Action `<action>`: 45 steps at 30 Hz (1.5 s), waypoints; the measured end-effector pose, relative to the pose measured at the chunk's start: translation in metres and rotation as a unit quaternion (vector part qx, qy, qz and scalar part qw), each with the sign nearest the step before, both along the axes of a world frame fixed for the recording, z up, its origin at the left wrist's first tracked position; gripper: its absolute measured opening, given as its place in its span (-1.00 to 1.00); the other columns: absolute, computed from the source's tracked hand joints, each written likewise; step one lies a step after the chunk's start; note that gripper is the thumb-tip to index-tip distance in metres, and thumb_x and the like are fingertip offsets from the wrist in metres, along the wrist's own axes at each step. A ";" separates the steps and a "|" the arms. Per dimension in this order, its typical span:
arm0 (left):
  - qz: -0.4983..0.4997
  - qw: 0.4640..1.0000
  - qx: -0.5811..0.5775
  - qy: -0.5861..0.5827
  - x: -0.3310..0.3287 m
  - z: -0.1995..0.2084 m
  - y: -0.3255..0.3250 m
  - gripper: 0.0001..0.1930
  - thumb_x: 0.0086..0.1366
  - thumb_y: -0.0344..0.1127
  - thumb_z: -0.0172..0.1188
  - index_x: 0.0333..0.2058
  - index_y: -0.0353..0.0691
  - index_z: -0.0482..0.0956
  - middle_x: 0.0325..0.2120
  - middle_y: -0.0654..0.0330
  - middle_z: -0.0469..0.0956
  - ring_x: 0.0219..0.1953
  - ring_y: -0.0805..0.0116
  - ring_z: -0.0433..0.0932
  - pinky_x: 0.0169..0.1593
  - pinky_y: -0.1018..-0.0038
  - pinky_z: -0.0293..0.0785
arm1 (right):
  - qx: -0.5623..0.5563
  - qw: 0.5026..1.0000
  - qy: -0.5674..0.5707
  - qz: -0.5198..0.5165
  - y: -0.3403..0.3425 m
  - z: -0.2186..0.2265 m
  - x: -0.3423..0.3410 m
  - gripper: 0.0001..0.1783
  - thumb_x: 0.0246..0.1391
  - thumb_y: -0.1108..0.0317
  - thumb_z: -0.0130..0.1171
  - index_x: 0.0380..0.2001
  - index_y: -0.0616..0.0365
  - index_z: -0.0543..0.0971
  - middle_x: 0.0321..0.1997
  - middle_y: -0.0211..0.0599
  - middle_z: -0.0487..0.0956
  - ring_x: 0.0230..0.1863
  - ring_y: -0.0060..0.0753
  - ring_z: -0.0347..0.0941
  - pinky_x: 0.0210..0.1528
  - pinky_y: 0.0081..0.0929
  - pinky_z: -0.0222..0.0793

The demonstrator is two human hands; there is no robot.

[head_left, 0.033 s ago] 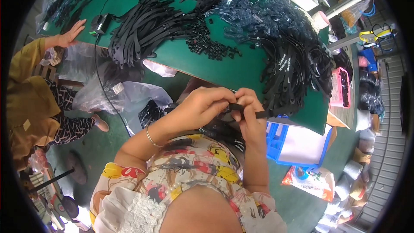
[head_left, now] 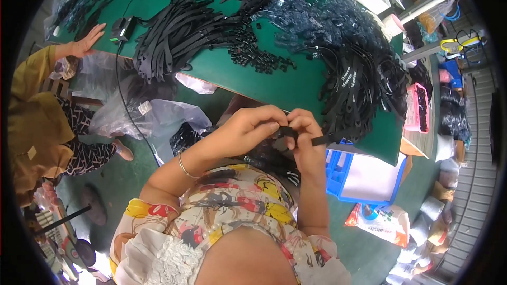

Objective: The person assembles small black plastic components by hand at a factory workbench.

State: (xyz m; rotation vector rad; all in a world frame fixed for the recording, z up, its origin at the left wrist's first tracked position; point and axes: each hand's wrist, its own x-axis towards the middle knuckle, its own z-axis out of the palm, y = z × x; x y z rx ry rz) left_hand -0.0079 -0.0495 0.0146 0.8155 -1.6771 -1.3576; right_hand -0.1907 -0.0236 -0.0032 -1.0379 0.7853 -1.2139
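Note:
Both hands meet in front of my chest, just off the table's near edge. Fingertips of my left hand (head_left: 252, 126) pinch one part of a black webbing strap (head_left: 288, 132). My right hand (head_left: 305, 133) closes its thumb and fingers on the same strap, which bends in a short curve between the hands. The strap's other side runs out past my right hand toward a heap of black straps (head_left: 346, 92) with white lettering. Whether a small buckle sits inside my fingers is hidden.
On the green table (head_left: 237, 76) lie loose black straps (head_left: 179, 31), small black plastic pieces (head_left: 259, 55) and a pile of clear bluish buckles (head_left: 327, 18). A blue tray (head_left: 364, 199) stands below the right edge. At left, another person's hand (head_left: 87, 41) rests on the table.
The strap between my hands has curled into a tighter bend, and my right fingers have shifted slightly. My left hand stays nearly in place.

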 end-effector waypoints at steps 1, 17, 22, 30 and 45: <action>-0.063 0.970 0.199 0.126 0.000 -0.001 0.001 -0.89 0.24 -0.36 0.03 -0.31 -0.27 0.42 -0.43 0.36 0.40 -0.36 0.64 0.33 -0.26 0.66 0.26 | -0.044 0.999 0.015 -0.028 0.000 -0.005 0.004 -0.78 0.01 0.36 0.16 -0.32 0.26 0.44 -0.12 -0.27 0.29 -0.27 -0.54 0.32 -0.25 -0.64 0.30; -0.120 0.913 0.336 0.198 0.001 -0.014 0.006 -0.90 0.04 -0.36 0.10 -0.55 -0.20 0.37 -0.54 0.40 0.34 -0.44 0.65 0.26 -0.35 0.69 0.15 | -0.178 0.971 0.156 -0.038 0.007 -0.003 0.007 -0.70 -0.03 0.30 0.23 -0.35 0.31 0.43 -0.24 -0.28 0.31 -0.24 -0.48 0.31 -0.26 -0.61 0.29; -0.108 0.905 0.345 0.224 0.003 -0.016 0.004 -0.89 0.09 -0.35 0.15 -0.48 -0.23 0.45 -0.51 0.37 0.44 -0.41 0.63 0.35 -0.28 0.68 0.22 | -0.201 0.955 0.217 -0.036 0.002 -0.001 0.004 -0.68 -0.07 0.25 0.25 -0.37 0.28 0.45 -0.26 -0.25 0.34 -0.26 -0.41 0.33 -0.25 -0.55 0.28; -0.112 0.879 0.360 0.291 0.002 -0.028 0.009 -0.86 0.11 -0.32 0.20 -0.43 -0.24 0.47 -0.46 0.37 0.44 -0.38 0.63 0.36 -0.25 0.68 0.24 | -0.221 0.942 0.253 -0.023 0.001 0.001 0.002 -0.66 -0.11 0.19 0.26 -0.38 0.24 0.47 -0.30 -0.23 0.38 -0.27 -0.34 0.36 -0.23 -0.50 0.29; 0.014 0.993 0.072 0.097 0.000 -0.015 0.013 -0.79 0.06 -0.43 0.26 -0.35 -0.33 0.44 -0.42 0.28 0.44 -0.39 0.56 0.42 -0.29 0.61 0.38 | 0.024 0.965 0.258 0.039 0.012 0.010 0.001 -0.77 0.13 0.30 0.02 -0.50 0.23 0.48 -0.62 -0.46 0.44 -0.59 -0.69 0.27 -0.53 -0.68 0.18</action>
